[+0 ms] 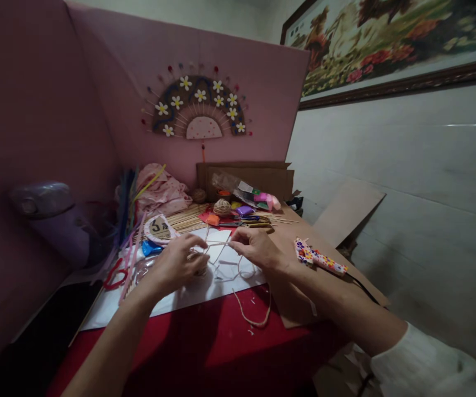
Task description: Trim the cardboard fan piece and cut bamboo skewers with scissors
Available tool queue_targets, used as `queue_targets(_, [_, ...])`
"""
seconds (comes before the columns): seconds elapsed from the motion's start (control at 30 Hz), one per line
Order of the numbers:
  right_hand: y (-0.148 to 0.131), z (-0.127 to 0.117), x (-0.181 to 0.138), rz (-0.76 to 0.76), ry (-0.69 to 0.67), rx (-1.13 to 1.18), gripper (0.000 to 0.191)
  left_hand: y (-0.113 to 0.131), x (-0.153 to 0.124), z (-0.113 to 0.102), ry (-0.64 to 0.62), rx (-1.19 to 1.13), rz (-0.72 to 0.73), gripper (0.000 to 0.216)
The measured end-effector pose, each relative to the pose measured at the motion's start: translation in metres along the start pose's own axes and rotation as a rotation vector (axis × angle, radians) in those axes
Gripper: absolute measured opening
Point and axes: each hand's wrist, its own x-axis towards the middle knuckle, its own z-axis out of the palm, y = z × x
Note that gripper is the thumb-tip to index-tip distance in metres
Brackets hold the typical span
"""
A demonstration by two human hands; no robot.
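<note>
My left hand (176,266) is curled over a small ball of twine (200,269) on the white sheet (188,300). My right hand (254,248) is pinched on thin wooden sticks (217,248) that cross between both hands. A strand of tan twine (254,318) runs from the sticks and loops down onto the red tabletop (221,353). Both hands are closed, close together over the white sheet.
Behind the hands lie a bundle of bamboo skewers (186,219), a twine ball (222,207), scissors (254,222), coloured clay packets (258,197) and pipe cleaners (128,220). A patterned glue gun (319,258) rests on cardboard at right. A flowered fan decoration (199,107) hangs on the pink board.
</note>
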Motion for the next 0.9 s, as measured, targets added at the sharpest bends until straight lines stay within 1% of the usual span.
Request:
queue_targets(0.03, [0.002,-0.002,0.0,0.026,-0.003,-0.05,0.012,-0.004,-0.005,0.001,-0.051,0.058,-0.002,0.015])
queue_targets(0.07, [0.003,-0.004,0.0,0.058,-0.012,-0.116,0.012,-0.009,-0.01,0.003,-0.067,0.092,-0.015,0.017])
queue_targets(0.13, [0.007,-0.006,-0.001,0.108,-0.066,-0.273,0.012,-0.017,-0.017,0.011,-0.019,0.077,-0.041,0.028])
queue_targets(0.17, [0.008,-0.006,-0.001,0.096,-0.106,-0.34,0.01,-0.02,-0.019,0.014,0.018,0.031,-0.047,0.032])
queue_targets(0.2, [0.008,-0.005,-0.001,0.049,-0.139,-0.379,0.01,-0.021,-0.02,0.017,0.054,-0.044,-0.058,0.034])
queue_targets(0.23, [0.007,-0.003,-0.001,-0.025,-0.163,-0.381,0.013,-0.021,-0.02,0.018,0.077,-0.146,-0.079,0.035])
queue_targets(0.27, [0.005,0.0,-0.001,-0.112,-0.174,-0.344,0.023,-0.018,-0.02,0.017,0.079,-0.273,-0.114,0.037])
queue_targets(0.33, [-0.004,0.007,0.0,-0.253,-0.166,-0.196,0.052,-0.01,-0.019,0.011,0.042,-0.558,-0.211,0.044])
queue_targets(0.37, [-0.009,0.011,0.0,-0.284,-0.16,-0.104,0.064,-0.005,-0.019,0.006,0.02,-0.688,-0.255,0.047])
queue_targets(0.4, [-0.015,0.013,0.001,-0.292,-0.167,-0.006,0.071,0.0,-0.02,0.002,0.01,-0.796,-0.281,0.049])
queue_targets(0.43, [-0.02,0.015,0.002,-0.284,-0.186,0.096,0.072,0.004,-0.021,-0.002,0.004,-0.891,-0.295,0.048])
queue_targets(0.47, [-0.024,0.017,0.003,-0.261,-0.213,0.206,0.068,0.007,-0.023,-0.005,0.006,-0.976,-0.301,0.046])
queue_targets(0.5, [-0.028,0.018,0.003,-0.219,-0.249,0.333,0.06,0.009,-0.025,-0.007,0.007,-1.055,-0.305,0.044])
queue_targets(0.57, [-0.031,0.019,0.003,-0.077,-0.348,0.624,0.043,0.011,-0.03,-0.01,0.002,-1.194,-0.318,0.04])
queue_targets(0.6, [-0.031,0.02,0.001,0.008,-0.391,0.764,0.038,0.011,-0.033,-0.01,0.006,-1.246,-0.327,0.038])
queue_targets(0.67, [-0.032,0.019,-0.002,0.151,-0.441,0.969,0.038,0.011,-0.037,-0.01,0.037,-1.318,-0.357,0.036])
queue_targets(0.7, [-0.032,0.017,-0.003,0.192,-0.454,1.019,0.04,0.012,-0.038,-0.01,0.063,-1.348,-0.387,0.034])
queue_targets(0.77, [-0.034,0.013,-0.005,0.218,-0.446,1.007,0.037,0.013,-0.038,-0.008,0.123,-1.409,-0.464,0.029])
queue_targets(0.83, [-0.036,0.006,-0.006,0.201,-0.42,0.92,0.033,0.014,-0.038,-0.006,0.158,-1.453,-0.539,0.026])
queue_targets(0.9, [-0.037,0.0,-0.006,0.171,-0.376,0.817,0.032,0.015,-0.037,-0.004,0.175,-1.475,-0.573,0.024])
